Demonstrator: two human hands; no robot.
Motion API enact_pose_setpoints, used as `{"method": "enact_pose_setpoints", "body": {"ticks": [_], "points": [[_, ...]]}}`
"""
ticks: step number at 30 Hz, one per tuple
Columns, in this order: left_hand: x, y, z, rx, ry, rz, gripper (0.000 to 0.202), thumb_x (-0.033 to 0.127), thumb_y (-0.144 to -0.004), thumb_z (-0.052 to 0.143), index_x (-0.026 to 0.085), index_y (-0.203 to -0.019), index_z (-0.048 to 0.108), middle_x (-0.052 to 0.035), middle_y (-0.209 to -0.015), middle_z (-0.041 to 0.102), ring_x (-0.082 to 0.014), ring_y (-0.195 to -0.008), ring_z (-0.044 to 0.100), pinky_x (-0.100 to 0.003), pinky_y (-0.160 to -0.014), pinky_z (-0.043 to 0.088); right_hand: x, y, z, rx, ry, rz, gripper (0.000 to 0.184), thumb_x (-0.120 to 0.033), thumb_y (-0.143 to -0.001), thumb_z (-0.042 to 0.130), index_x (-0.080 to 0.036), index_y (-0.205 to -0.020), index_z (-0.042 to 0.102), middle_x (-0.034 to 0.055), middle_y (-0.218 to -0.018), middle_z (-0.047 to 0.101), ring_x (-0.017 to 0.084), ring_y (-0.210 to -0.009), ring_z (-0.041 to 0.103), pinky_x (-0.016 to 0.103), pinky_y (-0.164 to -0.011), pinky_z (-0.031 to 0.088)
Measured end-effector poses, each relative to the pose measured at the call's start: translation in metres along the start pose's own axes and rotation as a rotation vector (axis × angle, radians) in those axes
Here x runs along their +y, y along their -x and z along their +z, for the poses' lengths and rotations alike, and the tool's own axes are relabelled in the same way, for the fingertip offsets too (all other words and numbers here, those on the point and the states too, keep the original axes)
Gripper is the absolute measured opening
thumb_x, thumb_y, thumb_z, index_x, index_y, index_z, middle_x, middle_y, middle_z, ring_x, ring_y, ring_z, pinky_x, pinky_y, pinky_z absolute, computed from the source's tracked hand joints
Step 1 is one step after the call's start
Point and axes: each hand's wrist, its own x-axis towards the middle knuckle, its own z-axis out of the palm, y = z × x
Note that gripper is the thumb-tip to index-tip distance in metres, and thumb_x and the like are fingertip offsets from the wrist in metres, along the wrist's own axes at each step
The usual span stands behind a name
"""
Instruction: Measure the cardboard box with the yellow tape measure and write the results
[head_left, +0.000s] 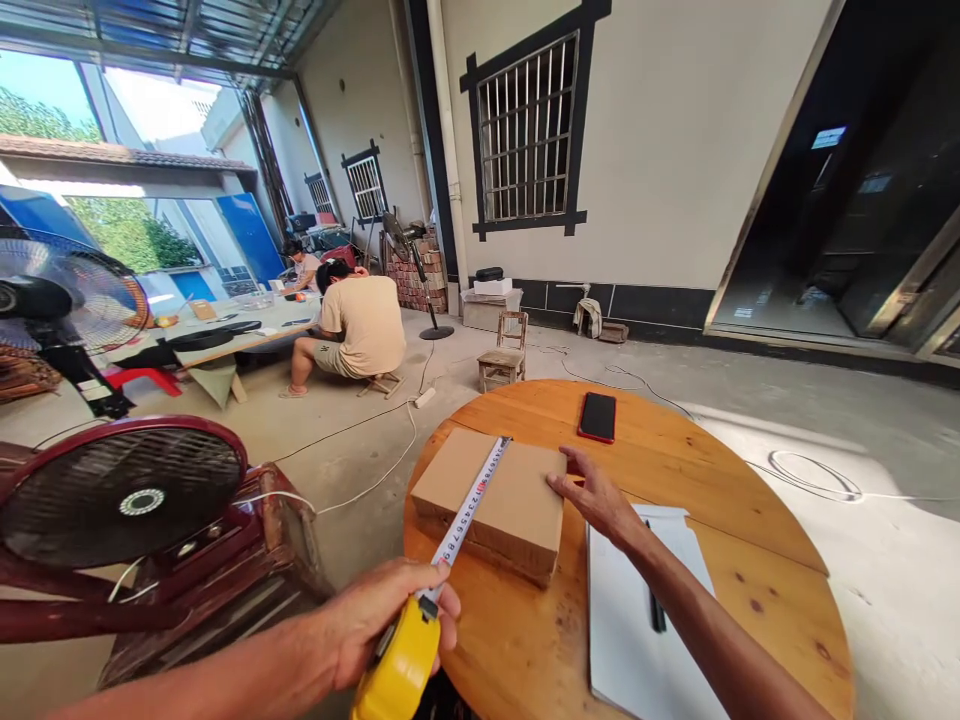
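A yellow tape measure [401, 665] is gripped in my left hand [367, 610], in front of the round table's near left edge. From it the white blade [466, 510] runs out across the top of a closed cardboard box [529, 500], with its end hook at the box's far edge. The thumb lies on the blade close to the case. At the box's right side is my right hand [600, 495], its fingers apart and the tips touching the edge near the far corner. Underneath the right forearm lie a white notebook [622, 640] and a black pen [657, 608].
The box stands on a round wooden table [757, 590], with a phone [598, 416] near the far edge. A fan [127, 500] sits on a wooden chair at left. Farther back are a small chair [504, 355] and a seated person [364, 320] at another table. Cords cross the floor.
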Motion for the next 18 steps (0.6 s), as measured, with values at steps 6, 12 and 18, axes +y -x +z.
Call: {"method": "enact_pose_setpoints", "body": {"ticks": [6,12,18], "points": [[-0.010,0.001,-0.003,0.077,-0.047,0.052,0.041,0.054,-0.068,0.062,0.014,-0.068,0.064,-0.0060,-0.054,0.064,-0.0128,-0.040,0.054,-0.022,-0.041,0.038,0.003,0.006,0.006,0.024,-0.075,-0.046,0.065,-0.048,-0.076,0.058,-0.016,-0.130,0.041,0.0118,-0.118,0.061,0.025,-0.109,0.058,0.040,-0.090,0.048],[-0.016,0.000,-0.006,0.076,-0.051,0.050,0.041,0.054,-0.072,0.058,0.014,-0.071,0.064,-0.0062,-0.055,0.066,-0.0137,-0.041,0.056,-0.022,-0.041,0.038,0.004,0.008,0.009,0.046,-0.093,-0.051,0.067,-0.050,-0.076,0.059,-0.016,-0.130,0.041,0.0126,-0.121,0.059,0.025,-0.109,0.058,0.039,-0.092,0.047],[-0.019,-0.003,-0.003,0.060,-0.033,0.071,0.040,0.053,-0.073,0.057,0.014,-0.068,0.063,-0.0057,-0.054,0.065,-0.0138,-0.042,0.056,-0.022,-0.044,0.038,0.000,0.009,0.009,0.045,-0.112,-0.037,0.068,-0.051,-0.075,0.059,-0.015,-0.130,0.040,0.0137,-0.121,0.059,0.025,-0.108,0.058,0.040,-0.092,0.047]]}}
